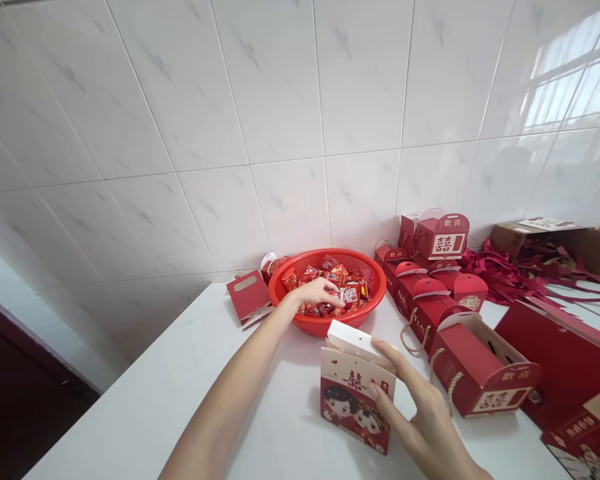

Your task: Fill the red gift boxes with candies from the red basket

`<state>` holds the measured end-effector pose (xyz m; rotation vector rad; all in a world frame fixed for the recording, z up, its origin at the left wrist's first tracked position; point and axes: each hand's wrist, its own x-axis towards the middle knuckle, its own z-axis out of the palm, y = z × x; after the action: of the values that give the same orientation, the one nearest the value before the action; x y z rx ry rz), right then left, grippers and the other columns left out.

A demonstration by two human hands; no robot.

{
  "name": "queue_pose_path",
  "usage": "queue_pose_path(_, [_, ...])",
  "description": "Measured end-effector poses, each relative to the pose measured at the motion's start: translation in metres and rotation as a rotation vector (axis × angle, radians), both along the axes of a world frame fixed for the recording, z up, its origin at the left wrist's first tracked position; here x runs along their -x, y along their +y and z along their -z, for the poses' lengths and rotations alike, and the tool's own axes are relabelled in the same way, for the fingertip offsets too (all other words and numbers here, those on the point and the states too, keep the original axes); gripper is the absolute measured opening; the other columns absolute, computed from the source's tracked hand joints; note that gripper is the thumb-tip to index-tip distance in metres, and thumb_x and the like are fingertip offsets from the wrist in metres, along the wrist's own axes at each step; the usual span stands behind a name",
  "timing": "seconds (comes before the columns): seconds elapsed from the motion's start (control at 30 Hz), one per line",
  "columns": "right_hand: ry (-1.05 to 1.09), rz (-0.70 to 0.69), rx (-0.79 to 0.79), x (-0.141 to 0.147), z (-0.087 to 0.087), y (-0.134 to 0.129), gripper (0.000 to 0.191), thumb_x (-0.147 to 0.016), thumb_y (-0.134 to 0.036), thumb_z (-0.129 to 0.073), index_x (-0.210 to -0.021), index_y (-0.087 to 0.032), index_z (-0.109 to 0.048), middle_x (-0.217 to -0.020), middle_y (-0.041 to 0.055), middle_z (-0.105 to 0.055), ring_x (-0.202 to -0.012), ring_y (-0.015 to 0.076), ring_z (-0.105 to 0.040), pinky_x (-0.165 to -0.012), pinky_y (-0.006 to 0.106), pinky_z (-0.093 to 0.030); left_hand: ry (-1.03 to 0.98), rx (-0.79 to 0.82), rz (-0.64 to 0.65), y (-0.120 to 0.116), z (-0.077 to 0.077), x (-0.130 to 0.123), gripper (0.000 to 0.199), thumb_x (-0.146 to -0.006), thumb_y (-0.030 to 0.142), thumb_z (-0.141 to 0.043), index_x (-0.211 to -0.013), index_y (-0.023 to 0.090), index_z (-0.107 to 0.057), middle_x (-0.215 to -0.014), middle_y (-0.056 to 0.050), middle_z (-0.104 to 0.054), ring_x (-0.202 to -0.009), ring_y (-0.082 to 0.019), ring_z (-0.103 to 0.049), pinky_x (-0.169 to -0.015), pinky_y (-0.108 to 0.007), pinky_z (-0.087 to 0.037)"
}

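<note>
Nearest, in front of the red plastic basket [315, 325] and slightly to its right: my right hand [425, 420] steadies a double-happiness gift box [355, 400], upright on the white tabletop [155, 387]. Thumb on the printed front, index finger at the white top flap [355, 337]; grip closed on the card, moderately spread. Top looks partly open.

Farther out, inside the basket: my left hand [316, 292] reaches into the red wrapped packets [351, 294]. Fingers part-curled, tips among the wrappers. Cannot tell whether they pinch one or only touch.

Step in hand, my reading: picking among packets while the box is kept steady. Drawing a packet out would call for a firm pinch on one wrapper, with the right hand's hold on the box kept light.

Right of the basket: rope-handled carry box [467, 360], then a row of red boxes [430, 303]. Left of it: windowed red box [250, 295]. Far right of it: crimson ribbons [500, 270]. Behind it: tiled wall [290, 100].
</note>
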<state>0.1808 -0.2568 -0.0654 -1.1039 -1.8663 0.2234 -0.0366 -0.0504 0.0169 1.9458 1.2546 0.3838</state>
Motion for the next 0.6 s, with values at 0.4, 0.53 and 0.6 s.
queue_pose_path(0.4, [0.04,-0.02,0.025,0.001,0.0,0.0,0.049,-0.102,-0.033,-0.054,-0.15,-0.028,-0.042,-0.136,0.0054,-0.068,-0.12,0.0202,-0.069,-0.096,0.027,-0.059,-0.092,0.22,-0.094,-0.017,-0.008,-0.011,0.066,-0.081,0.083,-0.052,-0.081,0.018,-0.065,-0.074,-0.003,-0.066,-0.066,-0.018,-0.06,-0.056,-0.027,-0.042])
queue_pose_path(0.53, [0.12,-0.008,0.099,0.004,-0.003,-0.003,0.046,-0.103,-0.04,-0.052,-0.148,-0.028,-0.049,-0.136,0.0052,-0.068,-0.121,0.022,-0.069,-0.098,0.029,-0.058,-0.149,0.244,-0.116,-0.018,-0.008,-0.012,0.062,-0.08,0.078,-0.059,-0.077,0.017,-0.065,-0.069,-0.003,-0.065,-0.061,-0.018,-0.058,-0.052,-0.027,-0.041])
queue_pose_path(0.6, [0.181,0.006,0.133,0.006,-0.004,-0.004,0.044,-0.104,-0.043,-0.047,-0.146,-0.031,-0.051,-0.138,0.0031,-0.067,-0.122,0.022,-0.068,-0.101,0.031,-0.056,-0.217,0.189,-0.103,-0.018,-0.009,-0.012,0.058,-0.076,0.073,-0.068,-0.072,0.015,-0.064,-0.065,-0.002,-0.061,-0.058,-0.015,-0.054,-0.051,-0.025,-0.039])
